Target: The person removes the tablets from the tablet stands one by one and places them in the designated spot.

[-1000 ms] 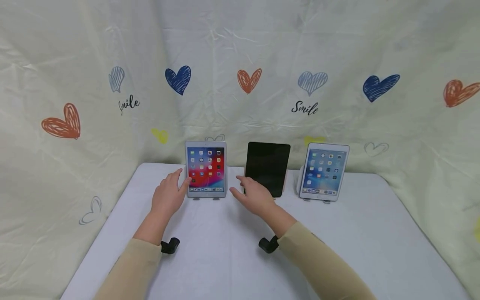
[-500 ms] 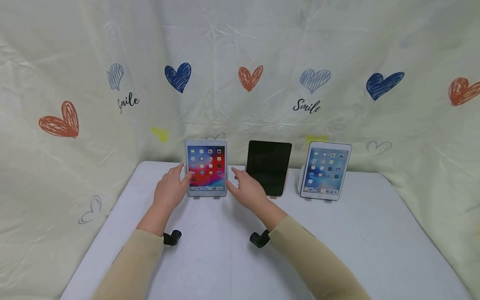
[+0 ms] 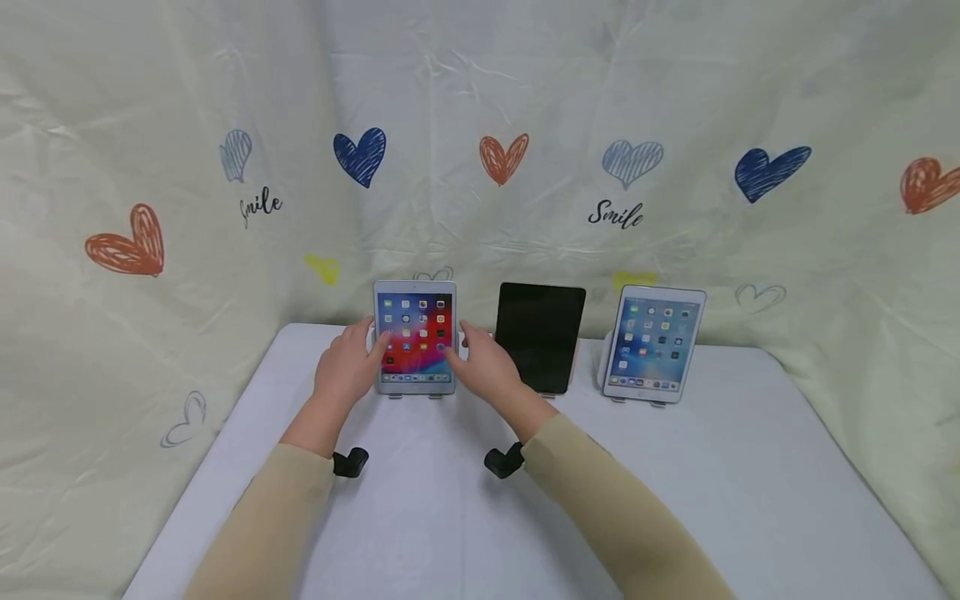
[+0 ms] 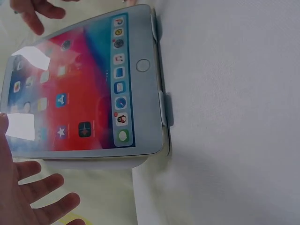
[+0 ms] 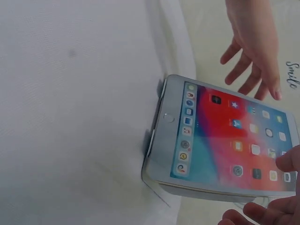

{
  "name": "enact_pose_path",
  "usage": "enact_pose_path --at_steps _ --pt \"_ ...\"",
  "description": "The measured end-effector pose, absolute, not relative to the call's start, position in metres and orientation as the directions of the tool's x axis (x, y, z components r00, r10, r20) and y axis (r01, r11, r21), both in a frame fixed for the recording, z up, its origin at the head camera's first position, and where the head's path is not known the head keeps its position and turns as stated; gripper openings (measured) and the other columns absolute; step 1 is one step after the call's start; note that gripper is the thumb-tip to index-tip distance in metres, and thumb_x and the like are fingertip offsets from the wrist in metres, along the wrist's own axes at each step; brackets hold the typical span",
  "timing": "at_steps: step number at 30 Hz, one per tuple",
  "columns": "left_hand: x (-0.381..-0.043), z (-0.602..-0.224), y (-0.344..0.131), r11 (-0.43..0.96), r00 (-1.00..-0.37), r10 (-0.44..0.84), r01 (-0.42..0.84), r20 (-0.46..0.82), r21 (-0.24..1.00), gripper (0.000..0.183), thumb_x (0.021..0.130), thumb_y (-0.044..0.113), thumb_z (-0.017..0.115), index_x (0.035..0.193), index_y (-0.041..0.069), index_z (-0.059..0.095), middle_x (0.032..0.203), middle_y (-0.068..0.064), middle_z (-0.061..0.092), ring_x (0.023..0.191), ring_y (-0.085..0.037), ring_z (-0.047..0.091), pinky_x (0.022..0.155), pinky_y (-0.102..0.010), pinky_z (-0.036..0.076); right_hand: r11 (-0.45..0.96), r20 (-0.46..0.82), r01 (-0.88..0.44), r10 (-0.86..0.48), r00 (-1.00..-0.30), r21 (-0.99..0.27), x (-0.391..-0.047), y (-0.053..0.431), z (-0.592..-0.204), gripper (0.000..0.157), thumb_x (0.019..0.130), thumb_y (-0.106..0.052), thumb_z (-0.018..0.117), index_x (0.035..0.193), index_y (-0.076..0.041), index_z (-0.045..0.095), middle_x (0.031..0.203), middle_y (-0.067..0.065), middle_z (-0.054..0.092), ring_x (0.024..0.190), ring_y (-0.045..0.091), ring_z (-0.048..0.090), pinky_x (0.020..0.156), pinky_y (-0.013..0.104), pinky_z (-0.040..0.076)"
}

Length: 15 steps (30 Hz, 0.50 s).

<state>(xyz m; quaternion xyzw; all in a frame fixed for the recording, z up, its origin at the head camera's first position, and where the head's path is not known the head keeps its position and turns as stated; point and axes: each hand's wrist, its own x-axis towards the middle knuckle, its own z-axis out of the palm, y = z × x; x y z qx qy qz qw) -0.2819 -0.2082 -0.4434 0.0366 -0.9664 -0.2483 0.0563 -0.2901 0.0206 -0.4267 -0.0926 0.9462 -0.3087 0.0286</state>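
A white tablet [image 3: 416, 337] with a lit red and blue home screen leans upright on a stand with small front lips. My left hand [image 3: 348, 363] is at its left edge, thumb in front of the screen and fingers [image 4: 49, 187] spread beside the edge. At the right edge is my right hand [image 3: 486, 367], its thumb [image 5: 288, 160] over the screen side and its fingers loosely bent below the edge in the right wrist view. Neither hand visibly grips the tablet; whether a thumb touches the glass I cannot tell.
Right of it stands a dark-screened tablet [image 3: 542, 337], partly behind my right hand. Farther right, another white tablet [image 3: 654, 343] with a lit blue screen leans on its stand. All are near the back edge of the white-covered table [image 3: 420, 517], before a heart-printed curtain [image 3: 450, 83].
My right hand has moved left, from in front of the dark tablet to the lit tablet's right edge. My left hand has shifted slightly up along the left edge. The tablets stay put.
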Motion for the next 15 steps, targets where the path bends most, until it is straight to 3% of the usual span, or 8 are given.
enact_pose_path --at_steps 15 --pt "-0.2892 -0.4425 -0.2054 0.849 -0.992 -0.102 -0.047 0.075 0.526 0.074 0.101 0.056 0.043 0.154 0.006 0.031 0.152 -0.021 0.039 0.136 -0.042 0.040 0.105 -0.060 0.038 0.706 -0.037 -0.084 -0.154 -0.987 -0.703 -0.2985 0.0107 -0.4256 0.066 0.098 -0.039 0.060 0.154 -0.016 0.034 0.123 0.008 0.058 0.099 0.018 0.056 0.074 0.033 0.057"
